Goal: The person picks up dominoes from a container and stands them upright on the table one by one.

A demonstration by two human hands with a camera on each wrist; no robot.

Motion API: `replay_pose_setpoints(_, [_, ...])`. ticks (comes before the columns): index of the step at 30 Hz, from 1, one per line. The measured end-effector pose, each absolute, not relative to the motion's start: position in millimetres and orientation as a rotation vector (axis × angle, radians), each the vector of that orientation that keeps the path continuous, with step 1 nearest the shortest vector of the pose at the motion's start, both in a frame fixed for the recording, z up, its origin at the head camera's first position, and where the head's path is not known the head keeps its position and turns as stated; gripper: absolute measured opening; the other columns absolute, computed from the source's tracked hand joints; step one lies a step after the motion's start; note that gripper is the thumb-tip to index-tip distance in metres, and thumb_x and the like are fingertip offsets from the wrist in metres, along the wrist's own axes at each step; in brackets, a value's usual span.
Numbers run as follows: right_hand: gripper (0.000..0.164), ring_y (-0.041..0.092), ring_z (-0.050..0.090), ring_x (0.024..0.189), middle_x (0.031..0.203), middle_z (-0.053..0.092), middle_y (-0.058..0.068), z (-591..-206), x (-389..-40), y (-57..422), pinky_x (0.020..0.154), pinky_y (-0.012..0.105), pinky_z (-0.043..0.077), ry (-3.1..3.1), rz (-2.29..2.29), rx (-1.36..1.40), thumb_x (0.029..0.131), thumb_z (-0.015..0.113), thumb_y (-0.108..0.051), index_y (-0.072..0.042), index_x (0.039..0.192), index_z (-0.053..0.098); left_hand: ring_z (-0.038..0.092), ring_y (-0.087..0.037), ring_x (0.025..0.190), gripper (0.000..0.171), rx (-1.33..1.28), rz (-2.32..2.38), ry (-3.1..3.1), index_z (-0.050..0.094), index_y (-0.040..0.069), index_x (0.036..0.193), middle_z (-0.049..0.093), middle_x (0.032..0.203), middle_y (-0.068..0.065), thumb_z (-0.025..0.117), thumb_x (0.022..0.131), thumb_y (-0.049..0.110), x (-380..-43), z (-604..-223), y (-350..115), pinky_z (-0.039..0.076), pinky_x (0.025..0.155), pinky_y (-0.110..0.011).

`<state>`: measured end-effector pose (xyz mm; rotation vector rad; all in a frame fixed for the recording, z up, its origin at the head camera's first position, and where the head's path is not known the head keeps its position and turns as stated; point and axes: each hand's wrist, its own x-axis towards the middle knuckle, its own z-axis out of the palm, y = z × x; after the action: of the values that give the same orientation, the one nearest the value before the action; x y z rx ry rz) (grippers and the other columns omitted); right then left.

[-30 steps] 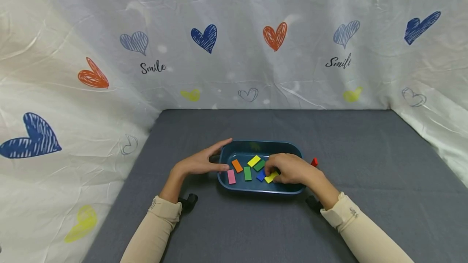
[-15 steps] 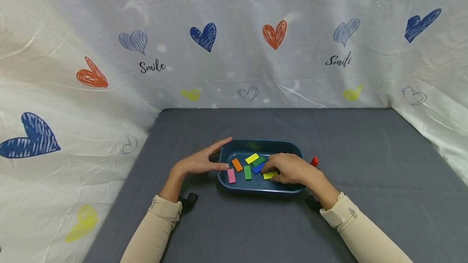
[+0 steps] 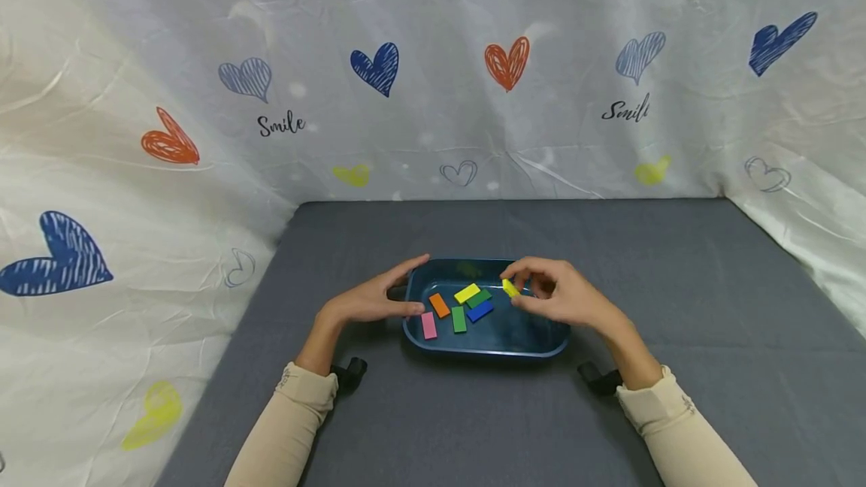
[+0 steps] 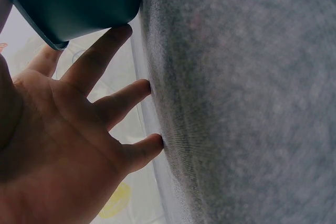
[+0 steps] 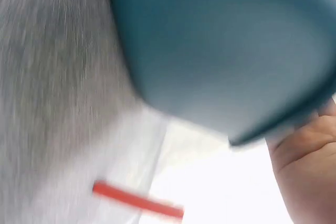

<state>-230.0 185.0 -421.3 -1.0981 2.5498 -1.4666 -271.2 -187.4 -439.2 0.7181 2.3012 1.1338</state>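
With the blue tray [image 3: 521, 333] as the dial and its far side as twelve, the white curtain [image 3: 74, 337], printed with hearts, hung leftmost at nine o'clock, and its back stretch ran behind the grey table [image 3: 406, 427] at twelve. A cream left sleeve [image 3: 280, 431] came in from eight, with a black fitting [image 3: 349, 376] beside the wrist. The left hand [image 3: 368, 301] lay at nine, its fingers straight and spread, thumb at the near part of the tray's end and index finger at the far corner; the left wrist view showed a fingertip against the tray's outer wall. Inside the tray, the pink block [image 3: 429, 325] sat toward eight, the orange block [image 3: 439, 306] at nine, and the upper-face-up green block [image 3: 458, 319] between them and the centre. The loose yellow block [image 3: 467, 293] lay toward ten, close to a second green block [image 3: 478, 299] at eleven, with the blue block [image 3: 479, 312] near the centre. At two, the right hand [image 3: 558, 291] pinched another yellow block [image 3: 510, 288] between thumb and fingertips. A red piece [image 5: 137, 201], blurred, appeared at seven o'clock in the right wrist view, apart from the tray. The right sleeve [image 3: 683, 427] reached in from four.
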Motion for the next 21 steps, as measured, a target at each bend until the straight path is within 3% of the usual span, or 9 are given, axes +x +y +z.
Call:
replay_pose_setpoints(5, [0.033, 0.015, 0.055, 0.067, 0.093, 0.064, 0.004, -416.5, -226.2, 221.6, 0.054, 0.029, 0.046, 2.515, -1.812, -0.973, 0.089, 0.072, 0.007, -0.004, 0.119, 0.065, 0.023, -0.037, 0.156, 0.091, 0.710, 1.132, 2.299, 0.017, 0.043, 0.162, 0.015, 0.171, 0.007, 0.075, 0.091, 0.045, -271.9, -439.8, -186.7, 0.026, 0.121, -0.065])
replay_pose_setpoints(10, [0.031, 0.016, 0.063, 0.074, 0.093, 0.068, 0.004, -412.7, -223.4, 257.0, 0.063, 0.025, 0.052, 2.493, -1.981, -0.819, 0.091, 0.067, 0.010, 0.001, 0.121, 0.062, 0.023, -0.040, 0.155, 0.094, 0.719, 1.137, 2.297, 0.017, 0.037, 0.163, 0.015, 0.171, 0.003, 0.075, 0.091, 0.046, -271.4, -438.9, -186.0, 0.027, 0.119, -0.067])
replay_pose_setpoints(15, [0.026, 0.014, 0.064, 0.073, 0.091, 0.068, 0.001, -414.6, -221.7, 288.6, 0.060, 0.030, 0.050, 2.652, -1.851, -0.665, 0.093, 0.068, 0.004, 0.001, 0.118, 0.061, 0.024, -0.038, 0.155, 0.093, 0.705, 1.140, 2.291, 0.018, 0.039, 0.163, 0.015, 0.171, 0.005, 0.076, 0.090, 0.046, -271.4, -439.2, -185.4, 0.028, 0.119, -0.067])
replay_pose_setpoints(21, [0.022, 0.024, 0.064, 0.072, 0.089, 0.069, 0.006, -422.4, -222.6, 313.3, 0.059, 0.034, 0.047, 2.702, -1.575, -0.583, 0.096, 0.068, -0.002, 0.002, 0.116, 0.058, 0.024, -0.039, 0.155, 0.093, 0.712, 1.153, 2.283, 0.017, 0.038, 0.163, 0.016, 0.171, 0.004, 0.076, 0.091, 0.044, -271.5, -440.2, -185.8, 0.029, 0.119, -0.067])
